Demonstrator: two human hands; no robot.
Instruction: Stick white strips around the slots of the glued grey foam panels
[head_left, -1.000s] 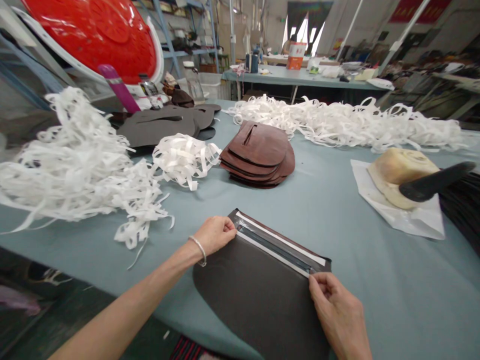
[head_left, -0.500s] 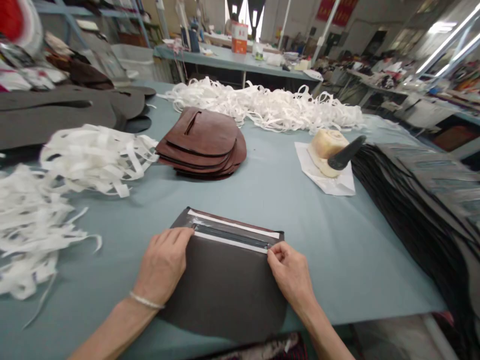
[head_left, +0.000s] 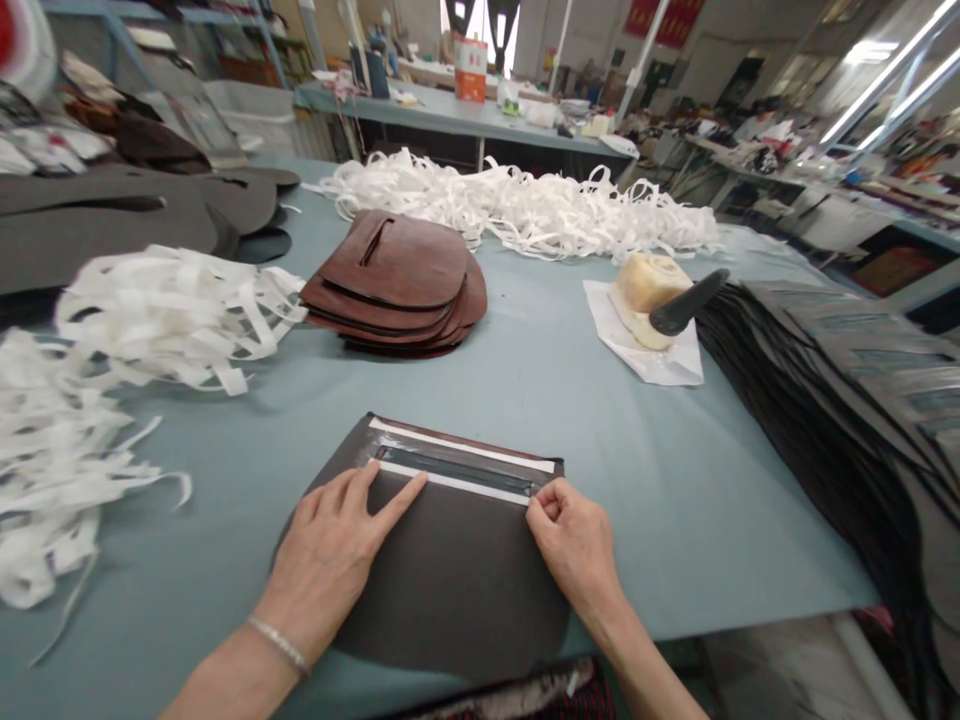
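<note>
Panel (head_left: 465, 580) beneath splayed left hand (head_left: 326, 540); right hand (head_left: 576, 535) pinches lower white strip (head_left: 472, 486) at right end.

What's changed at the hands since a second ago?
The left hand has opened from its pinch at the left end of the lower white strip, its thumb now spread rightward along it. The camera view has swung right. The right hand stays pinched at the strip's right end; the brown stack keeps its place.
</note>
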